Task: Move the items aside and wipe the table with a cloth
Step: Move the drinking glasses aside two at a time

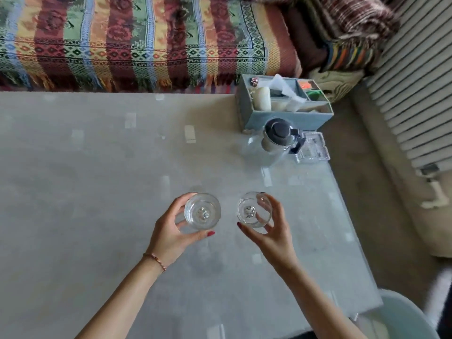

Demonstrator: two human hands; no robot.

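Note:
Two clear drinking glasses are seen from above over the grey glossy table (97,179). My left hand (171,236) is wrapped around the left glass (202,211), thumb below and fingers on its far side. My right hand (274,233) grips the right glass (254,209) the same way. The two glasses are a short gap apart near the table's middle right. Whether they rest on the surface or are lifted, I cannot tell. No cloth is in view.
At the table's far right corner stand a glass jug with a dark lid (276,140), a clear glass ashtray (311,148) and a blue organiser box (283,104) holding tissues and a candle. A striped sofa throw (134,40) lies beyond the far edge. A pale chair (401,316) sits at lower right.

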